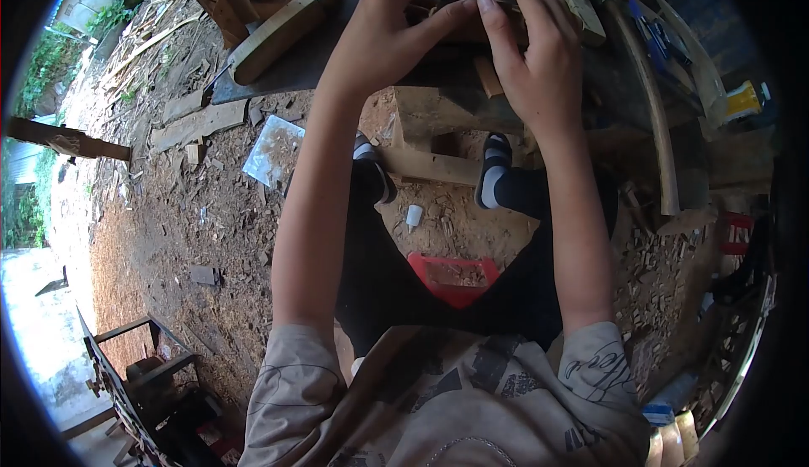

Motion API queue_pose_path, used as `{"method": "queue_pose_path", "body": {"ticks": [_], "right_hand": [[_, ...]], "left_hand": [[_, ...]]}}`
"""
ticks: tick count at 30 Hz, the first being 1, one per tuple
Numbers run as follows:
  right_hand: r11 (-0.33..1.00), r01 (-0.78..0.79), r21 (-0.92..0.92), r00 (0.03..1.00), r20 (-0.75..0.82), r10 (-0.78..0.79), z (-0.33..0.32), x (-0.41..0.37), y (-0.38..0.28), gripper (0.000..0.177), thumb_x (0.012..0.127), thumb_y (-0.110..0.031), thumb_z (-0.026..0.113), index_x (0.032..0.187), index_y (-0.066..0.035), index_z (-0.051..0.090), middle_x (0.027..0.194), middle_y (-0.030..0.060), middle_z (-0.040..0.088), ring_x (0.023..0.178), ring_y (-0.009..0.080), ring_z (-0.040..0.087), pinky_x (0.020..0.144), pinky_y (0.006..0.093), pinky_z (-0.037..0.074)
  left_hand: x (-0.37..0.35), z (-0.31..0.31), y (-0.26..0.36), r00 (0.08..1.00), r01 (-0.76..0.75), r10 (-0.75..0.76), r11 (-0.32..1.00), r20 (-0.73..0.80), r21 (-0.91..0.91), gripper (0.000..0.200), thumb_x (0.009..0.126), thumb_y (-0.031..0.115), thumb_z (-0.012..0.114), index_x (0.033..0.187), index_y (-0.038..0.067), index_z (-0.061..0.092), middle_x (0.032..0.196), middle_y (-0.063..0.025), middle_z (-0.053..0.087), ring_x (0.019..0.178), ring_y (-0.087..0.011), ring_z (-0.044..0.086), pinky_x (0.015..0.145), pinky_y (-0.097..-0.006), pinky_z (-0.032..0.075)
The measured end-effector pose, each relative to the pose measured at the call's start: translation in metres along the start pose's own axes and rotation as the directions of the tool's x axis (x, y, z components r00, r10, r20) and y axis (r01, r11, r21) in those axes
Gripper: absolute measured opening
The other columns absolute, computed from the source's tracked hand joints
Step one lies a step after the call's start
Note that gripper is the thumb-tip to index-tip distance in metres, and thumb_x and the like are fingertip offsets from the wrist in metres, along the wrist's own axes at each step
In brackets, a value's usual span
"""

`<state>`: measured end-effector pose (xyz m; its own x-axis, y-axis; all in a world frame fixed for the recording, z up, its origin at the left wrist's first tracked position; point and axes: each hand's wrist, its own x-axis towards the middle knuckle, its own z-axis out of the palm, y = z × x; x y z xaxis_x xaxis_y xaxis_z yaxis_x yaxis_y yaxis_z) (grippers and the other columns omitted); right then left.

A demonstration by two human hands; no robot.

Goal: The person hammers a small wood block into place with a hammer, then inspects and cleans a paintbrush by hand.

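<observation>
Pinching a small dark wooden piece (431, 10) between my clamped left hand (383, 42) and right hand (533, 58), I seem mid-adjustment, and the next move probably needs steady fingertips.

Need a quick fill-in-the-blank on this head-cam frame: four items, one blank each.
1. The tray between the legs is ____.
2. The clear bag of shavings lies on the person's ____ side.
3. The small bottle between the feet is ____.
4. Left hand and right hand share a grip on a small object; hands touching it number ____.
Missing: red; left; white; two.
</observation>
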<state>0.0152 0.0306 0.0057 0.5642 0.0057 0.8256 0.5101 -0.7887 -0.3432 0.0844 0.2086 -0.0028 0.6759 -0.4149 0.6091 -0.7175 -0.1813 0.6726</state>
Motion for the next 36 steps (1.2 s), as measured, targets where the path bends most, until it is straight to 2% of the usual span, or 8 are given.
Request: {"method": "queue_pose_path", "body": {"ticks": [7, 10, 13, 27, 30, 32, 34, 36], "right_hand": [[0.999, -0.027, -0.045, 0.999, 0.035, 0.029, -0.014, 0.004, -0.011, 0.021, 0.104, -0.022, 0.062, 0.106, -0.002, 0.066, 0.100, 0.0157, 0.068, 0.095, 0.0368, 0.068, 0.083, 0.0449, 0.055], [0.998, -0.041, -0.044, 0.998, 0.036, 0.043, -0.014, 0.002, -0.011, 0.021, 0.104, -0.022, 0.062, 0.108, -0.002, 0.066, 0.101, 0.0166, 0.069, 0.095, 0.0366, 0.069, 0.084, 0.0450, 0.055], [0.997, 0.076, -0.026, 0.997, -0.026, -0.077, -0.003, -0.001, 0.002, 0.021, 0.103, -0.027, 0.064, 0.111, -0.009, 0.073, 0.104, 0.0066, 0.073, 0.099, 0.0280, 0.069, 0.088, 0.0386, 0.052], [0.996, 0.072, -0.053, 0.997, 0.004, -0.072, -0.006, -0.003, 0.007, 0.022, 0.103, -0.024, 0.065, 0.116, -0.008, 0.072, 0.108, 0.0068, 0.074, 0.101, 0.0266, 0.071, 0.091, 0.0383, 0.052], [0.999, 0.035, 0.008, 0.999, -0.014, -0.034, -0.007, -0.003, 0.011, 0.021, 0.103, -0.022, 0.063, 0.113, -0.004, 0.068, 0.104, 0.0140, 0.071, 0.097, 0.0330, 0.070, 0.087, 0.0429, 0.054], [0.999, 0.026, 0.028, 0.999, -0.024, -0.026, -0.006, -0.003, 0.011, 0.022, 0.103, -0.021, 0.062, 0.111, -0.002, 0.066, 0.102, 0.0175, 0.070, 0.095, 0.0365, 0.070, 0.085, 0.0455, 0.055], [1.000, 0.017, -0.006, 1.000, -0.007, -0.017, -0.008, -0.002, 0.010, 0.022, 0.103, -0.021, 0.062, 0.113, -0.002, 0.066, 0.102, 0.0178, 0.070, 0.096, 0.0367, 0.070, 0.086, 0.0459, 0.055], [0.999, 0.035, -0.013, 0.999, -0.014, -0.035, -0.009, -0.002, 0.010, 0.022, 0.103, -0.021, 0.062, 0.114, -0.002, 0.066, 0.103, 0.0178, 0.071, 0.096, 0.0371, 0.070, 0.086, 0.0464, 0.055]], "left_hand": [[-0.002, -0.001, 0.007, 0.999, 0.053, -0.052, 0.998, 0.015, -0.039, 0.042, 0.097, 0.040, 0.075, 0.123, 0.007, 0.077, 0.099, -0.0140, 0.079, 0.090, -0.0187, 0.076, 0.079, -0.0312, 0.058], [-0.002, -0.001, 0.006, 0.997, 0.072, -0.070, 0.996, 0.028, -0.057, 0.041, 0.097, 0.039, 0.074, 0.124, 0.008, 0.077, 0.101, -0.0139, 0.079, 0.091, -0.0186, 0.076, 0.081, -0.0315, 0.058], [-0.003, -0.003, 0.005, 0.997, 0.072, -0.072, 0.997, 0.030, -0.022, 0.041, 0.097, 0.038, 0.074, 0.125, 0.008, 0.076, 0.101, -0.0138, 0.079, 0.091, -0.0184, 0.076, 0.082, -0.0317, 0.058], [0.000, -0.003, 0.005, 0.990, 0.097, -0.092, 0.995, 0.109, -0.035, 0.035, 0.104, 0.026, 0.067, 0.132, 0.004, 0.071, 0.111, -0.0081, 0.077, 0.106, -0.0113, 0.071, 0.093, -0.0282, 0.055], [0.001, 0.000, 0.008, 0.998, 0.039, -0.035, 0.994, 0.047, -0.103, 0.039, 0.099, 0.034, 0.072, 0.126, 0.006, 0.075, 0.105, -0.0154, 0.079, 0.098, -0.0186, 0.076, 0.086, -0.0311, 0.057], [0.004, 0.000, 0.025, 0.980, 0.188, -0.171, 0.961, 0.102, -0.201, 0.066, 0.098, 0.048, 0.070, 0.147, 0.007, 0.053, 0.109, -0.0170, 0.076, 0.094, -0.0187, 0.076, 0.084, -0.0243, 0.056], [0.005, -0.001, 0.025, 0.976, 0.206, -0.189, 0.962, 0.107, -0.178, 0.065, 0.099, 0.048, 0.070, 0.147, 0.007, 0.052, 0.109, -0.0168, 0.076, 0.094, -0.0188, 0.076, 0.084, -0.0242, 0.056], [0.002, -0.001, 0.006, 0.994, 0.090, -0.087, 0.995, 0.069, -0.045, 0.037, 0.100, 0.032, 0.071, 0.126, 0.005, 0.074, 0.105, -0.0149, 0.079, 0.100, -0.0187, 0.076, 0.087, -0.0310, 0.057]]}}
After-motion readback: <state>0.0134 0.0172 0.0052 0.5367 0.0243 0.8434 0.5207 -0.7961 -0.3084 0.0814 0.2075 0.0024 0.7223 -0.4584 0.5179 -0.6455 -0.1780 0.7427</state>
